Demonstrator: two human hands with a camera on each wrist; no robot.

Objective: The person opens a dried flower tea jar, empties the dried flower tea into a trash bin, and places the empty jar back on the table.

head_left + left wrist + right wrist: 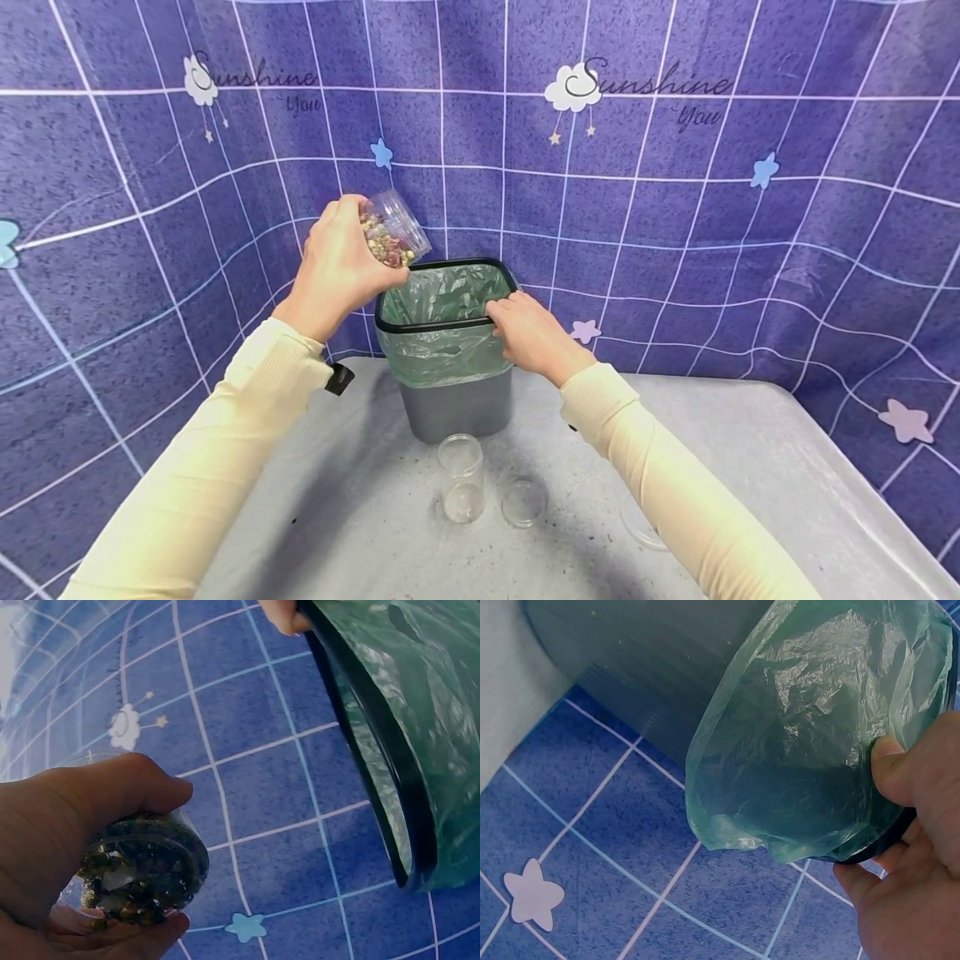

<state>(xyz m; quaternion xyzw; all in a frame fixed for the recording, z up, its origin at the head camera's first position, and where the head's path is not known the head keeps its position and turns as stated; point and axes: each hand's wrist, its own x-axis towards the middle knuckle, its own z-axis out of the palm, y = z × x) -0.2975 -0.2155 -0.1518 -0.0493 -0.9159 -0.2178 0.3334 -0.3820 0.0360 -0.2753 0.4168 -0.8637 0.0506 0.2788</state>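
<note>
My left hand [337, 258] grips a clear plastic jar [399, 218], tilted with its mouth toward the bin's left rim. Dried flower bits [386, 248] in yellowish and reddish tones lie inside it; the left wrist view shows them through the jar [150, 870]. Below and to the right stands a grey trash bin [457, 412], lined with a green plastic bag [442, 358] folded over its black rim [442, 327]. At the right corner of that rim my right hand [536, 333] holds on, thumb pressing the bag from outside in the right wrist view [907, 787].
In front of the bin, a clear empty container [462, 483] stands on the pale grey surface [375, 517]. Beside it lies a clear round lid [523, 502], and another clear disc [641, 529] is partly behind the right sleeve. A purple gridded curtain [637, 208] closes off the back.
</note>
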